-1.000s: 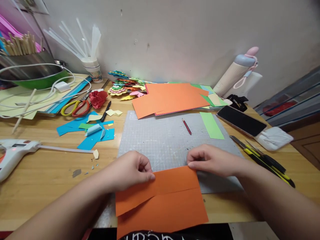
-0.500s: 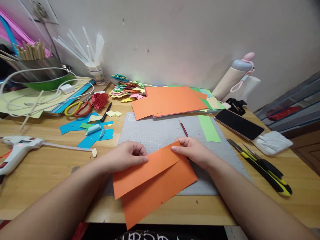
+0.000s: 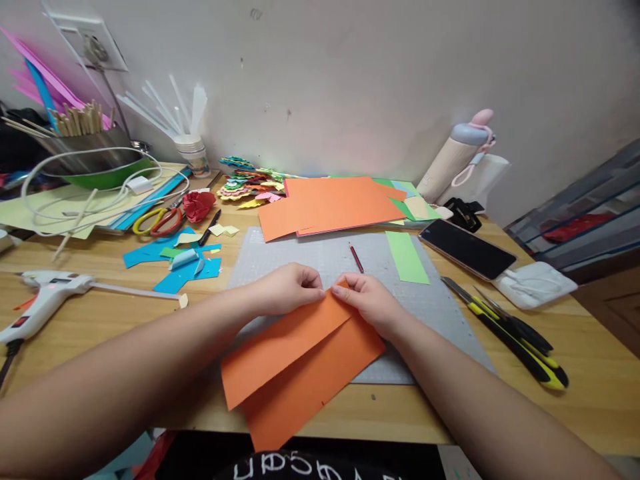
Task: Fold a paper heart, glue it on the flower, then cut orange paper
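An orange sheet of paper (image 3: 290, 347), folded over on itself, is held tilted above the near edge of the grey cutting mat (image 3: 395, 360). My left hand (image 3: 290, 290) pinches its upper folded edge, thumb in front and fingers curled behind. Close beside it, my right hand (image 3: 367, 300) grips the upper right corner with the thumb on top. The front flap covers part of the larger back layer, which bears a small dark mark near its lower edge. Just beyond my hands a pencil (image 3: 356, 257) lies on the mat.
Orange sheets (image 3: 340, 203) lie behind the mat, and a green strip (image 3: 406, 257) on it. At right are a utility knife (image 3: 510, 337), phone (image 3: 467, 248) and bottle (image 3: 455, 157). At left are a glue gun (image 3: 43, 300), scissors (image 3: 159, 221) and blue scraps (image 3: 187, 275).
My left hand has slid right along the folded edge, up close to my right hand. The view has shifted slightly, and the orange paper stays held.
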### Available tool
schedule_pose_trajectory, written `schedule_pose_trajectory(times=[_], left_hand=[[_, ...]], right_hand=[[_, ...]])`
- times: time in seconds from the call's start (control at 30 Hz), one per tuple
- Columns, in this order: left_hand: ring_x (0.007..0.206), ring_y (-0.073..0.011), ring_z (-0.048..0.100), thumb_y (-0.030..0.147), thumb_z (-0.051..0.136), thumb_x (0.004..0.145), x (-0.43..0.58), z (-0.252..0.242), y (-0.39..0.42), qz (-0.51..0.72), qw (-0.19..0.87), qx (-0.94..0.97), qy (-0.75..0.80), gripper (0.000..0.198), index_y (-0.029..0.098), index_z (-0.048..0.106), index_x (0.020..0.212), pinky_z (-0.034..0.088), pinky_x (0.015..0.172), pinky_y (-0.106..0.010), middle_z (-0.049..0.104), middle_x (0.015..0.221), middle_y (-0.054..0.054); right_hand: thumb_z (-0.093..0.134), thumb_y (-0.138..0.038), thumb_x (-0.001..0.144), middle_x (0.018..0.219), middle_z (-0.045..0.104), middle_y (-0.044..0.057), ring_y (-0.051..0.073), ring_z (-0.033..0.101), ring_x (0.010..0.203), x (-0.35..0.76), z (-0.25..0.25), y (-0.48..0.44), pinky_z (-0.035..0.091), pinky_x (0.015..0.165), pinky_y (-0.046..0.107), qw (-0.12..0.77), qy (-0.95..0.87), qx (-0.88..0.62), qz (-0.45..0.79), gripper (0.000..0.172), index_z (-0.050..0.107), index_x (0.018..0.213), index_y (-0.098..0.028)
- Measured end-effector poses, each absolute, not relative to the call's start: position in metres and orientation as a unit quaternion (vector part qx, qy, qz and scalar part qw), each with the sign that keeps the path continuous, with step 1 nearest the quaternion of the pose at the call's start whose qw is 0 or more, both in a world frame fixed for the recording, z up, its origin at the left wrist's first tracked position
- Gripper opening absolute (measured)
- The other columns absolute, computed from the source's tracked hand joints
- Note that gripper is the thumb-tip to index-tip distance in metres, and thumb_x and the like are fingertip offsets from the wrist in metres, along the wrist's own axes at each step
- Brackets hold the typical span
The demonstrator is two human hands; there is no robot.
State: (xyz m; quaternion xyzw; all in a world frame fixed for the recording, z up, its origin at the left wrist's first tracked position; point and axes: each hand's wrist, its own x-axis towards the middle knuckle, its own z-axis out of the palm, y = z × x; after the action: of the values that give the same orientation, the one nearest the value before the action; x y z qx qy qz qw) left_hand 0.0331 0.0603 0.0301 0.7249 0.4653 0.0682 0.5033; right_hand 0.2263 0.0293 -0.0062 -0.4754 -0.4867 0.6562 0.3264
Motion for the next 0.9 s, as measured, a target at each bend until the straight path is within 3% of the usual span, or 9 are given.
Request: schedule_pose_trajectory(times=[0.47,0.7,0.8,0.9], left_hand=[[0.063,-0.0114,0.05,0.035,0.055,0.079,-0.062,0.022,-0.005,0.09,0.548,0.648,0.52,0.02,0.018,0.053,0.069,0.038,0.06,-0.025,0.057,0.066,0.002],[0.069,-0.0138,0.054,0.045,0.056,0.078,-0.064,0.028,-0.002,0.241,0.485,0.567,0.621,0.027,0.019,0.054,0.079,0.041,0.064,-0.027,0.06,0.074,0.0],[0.071,-0.0147,0.053,0.047,0.056,0.078,-0.038,0.035,0.004,0.183,0.501,0.614,0.582,0.03,0.019,0.058,0.087,0.04,0.063,-0.027,0.059,0.078,-0.001],[0.068,-0.0135,0.05,0.044,0.053,0.08,-0.014,0.038,0.009,0.106,0.477,0.688,0.537,0.026,0.019,0.06,0.081,0.038,0.062,-0.027,0.059,0.075,0.0]], right_hand=[[0.07,-0.047,0.07,0.066,0.06,-0.002,0.015,0.056,0.057,0.243,-0.004,0.039,0.043,0.056,0.028,0.359,-0.466,-0.494,0.64,0.031,0.054,0.072,-0.02],[0.069,-0.047,0.071,0.066,0.06,-0.002,0.014,0.055,0.058,0.237,-0.001,0.033,0.041,0.056,0.027,0.352,-0.495,-0.49,0.625,0.03,0.054,0.072,-0.02],[0.068,-0.047,0.072,0.069,0.06,-0.001,0.015,0.056,0.06,0.231,-0.001,0.027,0.042,0.058,0.028,0.344,-0.508,-0.489,0.62,0.03,0.055,0.073,-0.02],[0.067,-0.047,0.073,0.069,0.06,0.0,0.014,0.055,0.061,0.229,-0.002,0.026,0.042,0.058,0.027,0.34,-0.52,-0.482,0.617,0.029,0.055,0.074,-0.02]])
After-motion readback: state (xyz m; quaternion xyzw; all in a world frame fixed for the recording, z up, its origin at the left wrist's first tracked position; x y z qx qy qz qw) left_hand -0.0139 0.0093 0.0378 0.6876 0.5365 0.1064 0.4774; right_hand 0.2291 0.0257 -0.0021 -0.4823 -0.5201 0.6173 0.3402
